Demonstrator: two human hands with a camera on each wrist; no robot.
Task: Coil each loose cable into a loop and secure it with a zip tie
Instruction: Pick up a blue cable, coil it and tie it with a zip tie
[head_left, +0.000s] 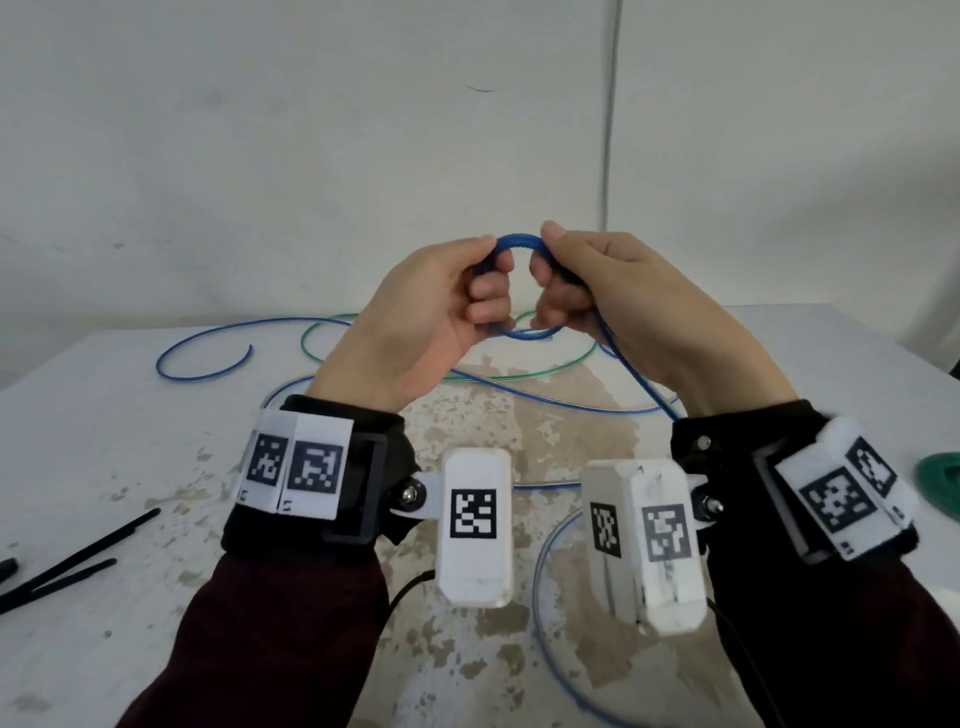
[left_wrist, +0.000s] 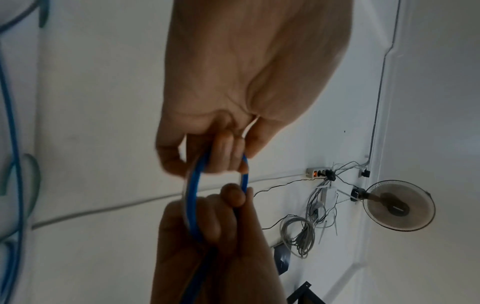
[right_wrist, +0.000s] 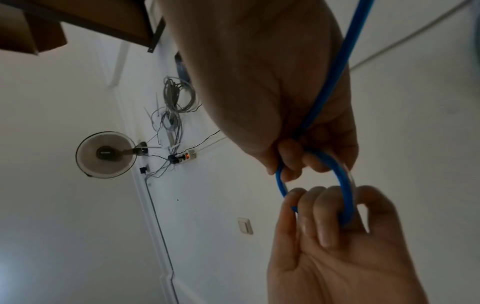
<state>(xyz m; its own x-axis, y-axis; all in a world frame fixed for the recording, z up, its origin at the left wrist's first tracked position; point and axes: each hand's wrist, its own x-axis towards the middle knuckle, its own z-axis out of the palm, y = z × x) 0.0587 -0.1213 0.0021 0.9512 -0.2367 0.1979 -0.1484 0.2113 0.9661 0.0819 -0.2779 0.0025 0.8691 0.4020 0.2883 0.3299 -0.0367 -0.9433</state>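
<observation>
Both hands are raised above the table, holding a small coil of blue cable (head_left: 519, 244) between them. My left hand (head_left: 441, 306) grips the coil's left side with curled fingers; my right hand (head_left: 597, 291) grips its right side. The coil (left_wrist: 193, 195) shows as a tight loop of several turns in the left wrist view, and the same coil (right_wrist: 345, 185) in the right wrist view. The cable's loose tail (head_left: 639, 384) runs from the right hand down past the right wrist onto the table (head_left: 104, 441). Two black zip ties (head_left: 72, 566) lie at the table's left front.
A green cable (head_left: 519, 371) and more of the blue cable (head_left: 197, 358) lie looped on the table's far side. A green round object (head_left: 940, 483) sits at the right edge. A white wall stands behind the table.
</observation>
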